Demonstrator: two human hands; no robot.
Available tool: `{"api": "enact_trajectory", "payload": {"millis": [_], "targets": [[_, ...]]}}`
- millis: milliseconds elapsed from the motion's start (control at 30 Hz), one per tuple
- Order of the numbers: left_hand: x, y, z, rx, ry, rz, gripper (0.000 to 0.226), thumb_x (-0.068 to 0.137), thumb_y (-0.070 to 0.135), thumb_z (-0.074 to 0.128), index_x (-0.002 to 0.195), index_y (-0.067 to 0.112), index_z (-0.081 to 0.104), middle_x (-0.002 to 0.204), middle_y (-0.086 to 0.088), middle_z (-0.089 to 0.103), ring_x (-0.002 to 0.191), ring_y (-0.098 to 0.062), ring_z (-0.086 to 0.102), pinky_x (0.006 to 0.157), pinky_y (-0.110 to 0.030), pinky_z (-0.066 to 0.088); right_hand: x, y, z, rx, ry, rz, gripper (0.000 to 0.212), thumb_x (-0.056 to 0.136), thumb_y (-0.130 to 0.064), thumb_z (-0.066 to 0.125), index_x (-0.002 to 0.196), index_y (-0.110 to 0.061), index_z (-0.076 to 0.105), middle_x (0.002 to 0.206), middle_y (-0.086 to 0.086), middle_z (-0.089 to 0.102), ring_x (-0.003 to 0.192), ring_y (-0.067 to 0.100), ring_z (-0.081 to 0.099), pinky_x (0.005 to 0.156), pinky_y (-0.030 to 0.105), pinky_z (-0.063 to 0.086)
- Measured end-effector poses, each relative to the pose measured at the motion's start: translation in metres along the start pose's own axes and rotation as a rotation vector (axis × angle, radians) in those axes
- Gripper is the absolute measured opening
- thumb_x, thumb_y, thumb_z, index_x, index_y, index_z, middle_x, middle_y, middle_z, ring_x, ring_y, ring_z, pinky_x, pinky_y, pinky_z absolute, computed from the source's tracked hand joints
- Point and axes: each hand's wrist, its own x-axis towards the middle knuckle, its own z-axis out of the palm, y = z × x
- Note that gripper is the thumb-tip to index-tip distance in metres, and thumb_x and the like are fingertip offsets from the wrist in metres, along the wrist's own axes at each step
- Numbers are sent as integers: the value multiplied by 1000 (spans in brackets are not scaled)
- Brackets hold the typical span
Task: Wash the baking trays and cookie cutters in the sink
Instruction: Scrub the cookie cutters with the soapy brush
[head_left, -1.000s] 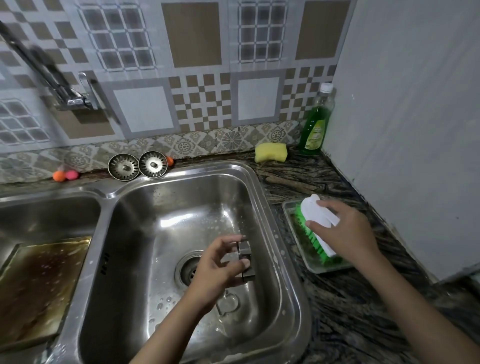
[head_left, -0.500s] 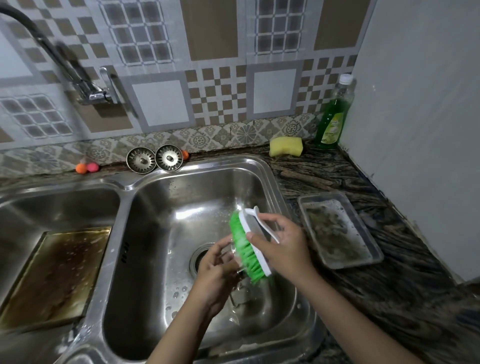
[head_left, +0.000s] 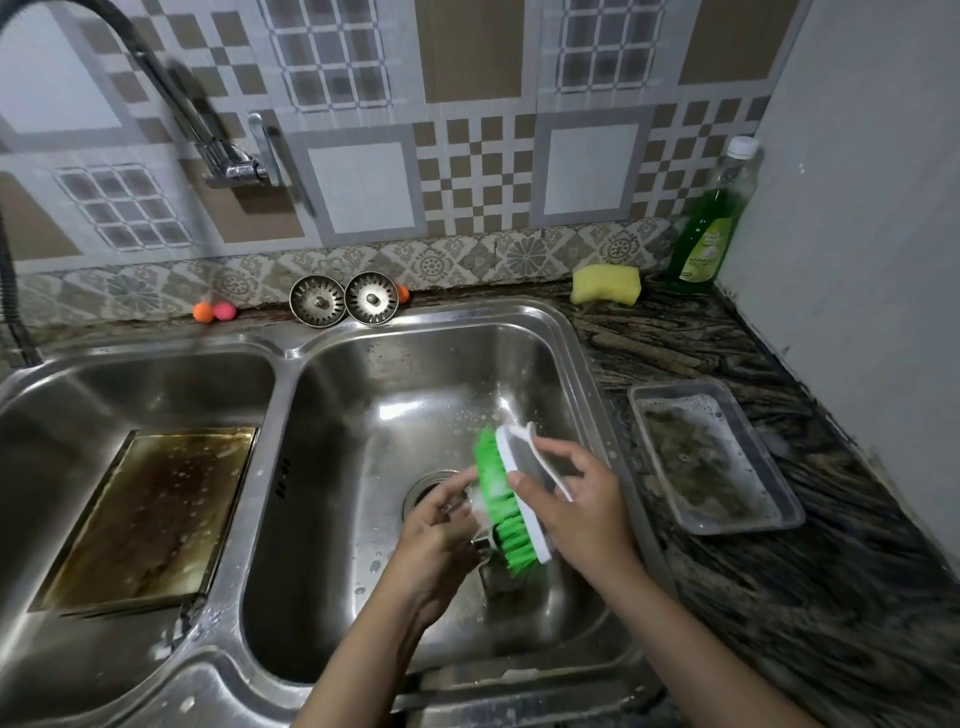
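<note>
Over the right sink basin (head_left: 322, 467), my left hand (head_left: 441, 540) pinches a small metal cookie cutter (head_left: 480, 543), mostly hidden behind the brush. My right hand (head_left: 576, 509) grips a white scrub brush with green bristles (head_left: 501, 493) and presses the bristles against the cutter. A stained brown baking tray (head_left: 150, 514) lies in the left basin. Another metal piece (head_left: 501, 579) lies on the basin floor under the brush; what it is cannot be told.
A clear plastic tray (head_left: 714, 457) with soapy water sits on the dark counter at right. Behind it are a yellow sponge (head_left: 605, 285) and a green soap bottle (head_left: 709, 228). Two sink strainers (head_left: 343, 299) stand on the back rim. The faucet (head_left: 218, 150) hangs upper left.
My right hand lifted the brush from the plastic tray and brought it left over the basin onto the cutter in my left hand. The view has shifted slightly.
</note>
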Motion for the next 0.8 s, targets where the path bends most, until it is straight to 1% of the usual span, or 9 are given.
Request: {"api": "enact_trajectory", "payload": {"millis": [67, 133, 267, 367, 467, 533, 600, 733, 800], "targets": [[-5, -3, -1, 73, -47, -24, 51, 66, 0, 66, 115, 15, 66, 98, -13, 60, 75, -22, 61, 58, -31, 53, 12, 5, -3, -66, 50, 10, 46, 67, -35, 83, 109, -32, 65, 99, 3, 71, 81, 16, 71, 58, 23, 56], [-6, -3, -4, 226, -51, -21, 52, 65, 3, 68, 115, 20, 66, 102, -16, 55, 73, -19, 57, 60, -29, 51, 19, 3, -7, -85, 84, 44, 47, 69, -27, 84, 112, -24, 65, 98, 2, 71, 78, 12, 70, 54, 16, 51], [-1, 8, -15, 689, -6, 140, 60, 70, -6, 66, 121, 26, 58, 112, -12, 60, 67, -13, 59, 59, -27, 51, 20, -7, -14, -31, 25, 25, 42, 70, -20, 83, 108, -23, 66, 85, 0, 74, 71, 13, 72, 58, 25, 55], [2, 9, -20, 866, 3, 243, 62, 73, -4, 65, 122, 32, 53, 106, -5, 65, 87, -18, 64, 75, -28, 54, 15, -4, -14, -31, -96, 61, 41, 68, -22, 85, 105, -28, 67, 81, 5, 75, 68, 17, 72, 58, 31, 57], [1, 12, -18, 668, 93, 301, 54, 71, -2, 68, 115, 27, 56, 96, -7, 68, 78, -16, 62, 74, -31, 55, 6, 9, -11, -21, -124, 139, 39, 65, -31, 86, 99, -38, 68, 82, 5, 75, 68, 20, 72, 62, 37, 58], [-1, 12, -15, 442, 166, 324, 45, 77, -6, 68, 112, 19, 58, 84, 0, 68, 73, -15, 62, 67, -31, 55, -3, 14, -6, 63, -84, 193, 34, 66, -28, 86, 94, -41, 70, 88, 8, 75, 73, 23, 73, 65, 41, 59], [-2, 9, -12, 348, 261, 352, 33, 82, -4, 65, 107, 17, 60, 75, 6, 65, 71, -9, 62, 61, -25, 53, -13, 14, 1, 123, -58, 235, 34, 66, -28, 86, 95, -39, 70, 92, 9, 74, 78, 25, 73, 68, 44, 60], [-4, -7, -1, 224, 377, 319, 18, 88, 6, 61, 101, 18, 63, 91, -5, 70, 76, -18, 64, 56, -31, 51, -29, 14, 17, 215, 40, 270, 35, 69, -26, 84, 98, -33, 67, 92, 11, 74, 78, 27, 72, 72, 48, 59], [-6, -11, 5, 174, 403, 284, 19, 90, 5, 58, 101, 19, 64, 93, -5, 71, 71, -19, 62, 53, -30, 48, -34, 15, 24, 226, 102, 254, 40, 63, -36, 86, 97, -37, 67, 93, 11, 73, 83, 28, 71, 76, 49, 58]]}}
